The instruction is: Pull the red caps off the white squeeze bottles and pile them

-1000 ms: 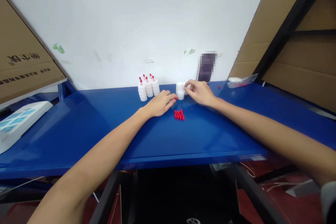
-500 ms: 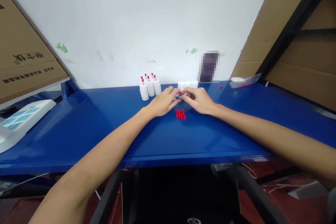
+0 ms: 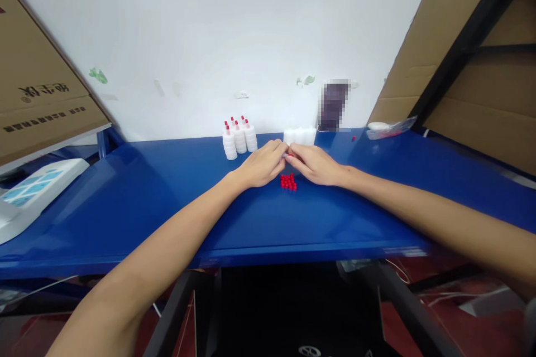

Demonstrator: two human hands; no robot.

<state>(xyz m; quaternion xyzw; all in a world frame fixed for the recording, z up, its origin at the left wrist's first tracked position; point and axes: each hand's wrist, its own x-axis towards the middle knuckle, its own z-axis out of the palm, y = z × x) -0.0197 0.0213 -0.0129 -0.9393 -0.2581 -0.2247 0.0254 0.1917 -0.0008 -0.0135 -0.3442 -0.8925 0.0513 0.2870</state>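
Observation:
My left hand (image 3: 262,164) and my right hand (image 3: 312,163) meet fingertip to fingertip over the blue table (image 3: 167,201). Their fingers are pinched together round a small white and red piece that is mostly hidden. Just below the hands lies a cluster of several small red caps (image 3: 288,182). Behind them stands a row of white bottles without caps (image 3: 300,135). To the left is a group of several white bottles with red caps (image 3: 238,138).
A white device with a blue panel (image 3: 31,192) lies at the table's left end. Cardboard boxes (image 3: 37,100) lean at the left and right. A plastic bag (image 3: 387,128) and a lone red cap (image 3: 354,138) lie at the back right, beside a blurred dark object (image 3: 334,106).
My right hand came away from the uncapped white bottles and moved left and nearer. Both hands have closed in on each other and now touch above the red caps.

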